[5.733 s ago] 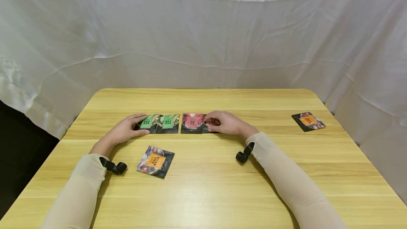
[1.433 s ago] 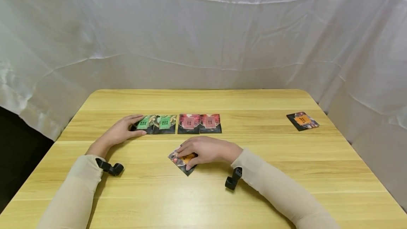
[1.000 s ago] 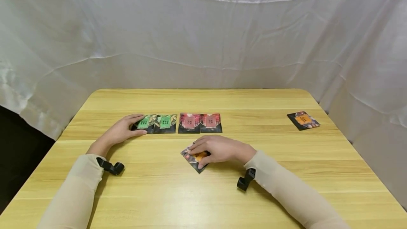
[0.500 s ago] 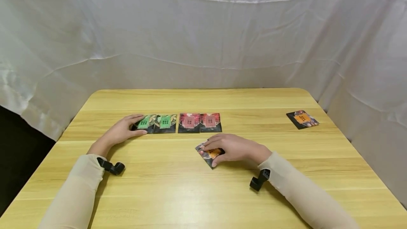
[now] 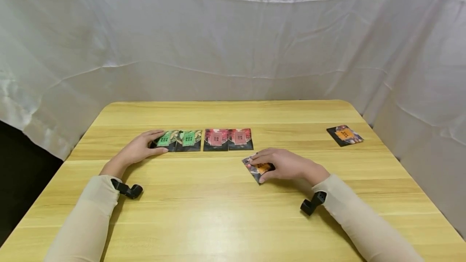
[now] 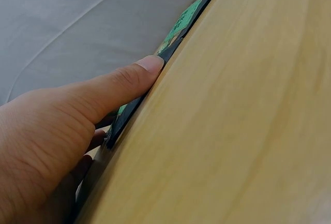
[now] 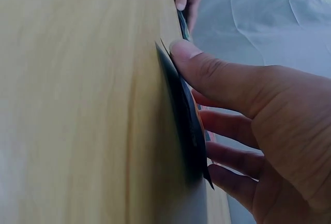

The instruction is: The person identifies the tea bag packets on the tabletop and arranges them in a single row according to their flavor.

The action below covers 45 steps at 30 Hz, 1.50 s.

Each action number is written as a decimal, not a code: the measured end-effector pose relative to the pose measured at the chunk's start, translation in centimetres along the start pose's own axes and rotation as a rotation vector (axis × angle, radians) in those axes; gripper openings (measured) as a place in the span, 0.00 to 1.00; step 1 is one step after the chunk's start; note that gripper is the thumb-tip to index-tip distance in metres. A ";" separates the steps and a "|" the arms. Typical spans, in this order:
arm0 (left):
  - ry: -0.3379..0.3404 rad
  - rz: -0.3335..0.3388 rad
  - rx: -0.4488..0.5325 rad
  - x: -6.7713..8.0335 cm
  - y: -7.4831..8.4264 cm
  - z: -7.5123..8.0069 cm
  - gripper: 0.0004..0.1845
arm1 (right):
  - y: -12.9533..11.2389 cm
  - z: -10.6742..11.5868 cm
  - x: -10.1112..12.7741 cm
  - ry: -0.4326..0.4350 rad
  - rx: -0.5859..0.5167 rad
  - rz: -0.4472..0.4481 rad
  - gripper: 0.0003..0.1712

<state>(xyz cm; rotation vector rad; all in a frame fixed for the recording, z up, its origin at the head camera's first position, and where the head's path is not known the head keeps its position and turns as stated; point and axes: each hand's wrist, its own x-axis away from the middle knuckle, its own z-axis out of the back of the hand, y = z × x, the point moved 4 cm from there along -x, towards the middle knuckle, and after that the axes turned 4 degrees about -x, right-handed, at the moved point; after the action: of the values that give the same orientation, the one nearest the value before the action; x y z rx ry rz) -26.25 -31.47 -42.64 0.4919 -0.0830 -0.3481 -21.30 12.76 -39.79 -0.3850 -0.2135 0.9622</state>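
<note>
My right hand holds an orange-labelled tea sachet between thumb and fingers, right of the table's middle. In the right wrist view that sachet stands close to the tabletop with a dark shadow beside it; whether it touches the wood I cannot tell. My left hand grips the left end of a green-labelled tea sachet, its thumb at the near edge and its fingers at the far side. A second green sachet adjoins it. Two red-labelled sachets lie just right of the green pair.
Another orange-labelled sachet lies askew near the right edge of the wooden table. Behind the table hangs a pale cloth. Each wrist carries a small black camera mount.
My right hand has left the right-hand red sachet, taken the orange sachet from the near left, and carried it rightward and slightly away from me. My left hand stays in place.
</note>
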 end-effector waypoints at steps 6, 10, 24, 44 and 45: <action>0.002 0.000 -0.004 0.0 0.0 0.1 0.45 | 1.3 0.8 0.7 0.019 -0.007 -0.078 0.36; -0.001 -0.003 -0.014 0.0 0.1 0.2 0.45 | 2.3 1.3 1.0 0.035 -0.003 -0.116 0.36; 0.000 -0.007 -0.020 0.0 0.2 0.1 0.45 | 5.3 2.0 0.9 0.087 -0.035 -0.231 0.37; 0.015 -0.010 -0.010 -0.1 0.0 0.0 0.45 | 7.6 2.2 -2.1 0.166 0.006 -0.328 0.36; 0.015 -0.008 -0.009 -0.1 0.0 0.0 0.45 | 7.7 2.2 -2.2 0.172 0.012 -0.325 0.36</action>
<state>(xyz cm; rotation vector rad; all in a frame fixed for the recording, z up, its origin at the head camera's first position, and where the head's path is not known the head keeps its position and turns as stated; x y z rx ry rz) -26.35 -31.43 -42.66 0.4858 -0.0646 -0.3526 -29.12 15.33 -40.95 -0.4056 -0.1093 0.6066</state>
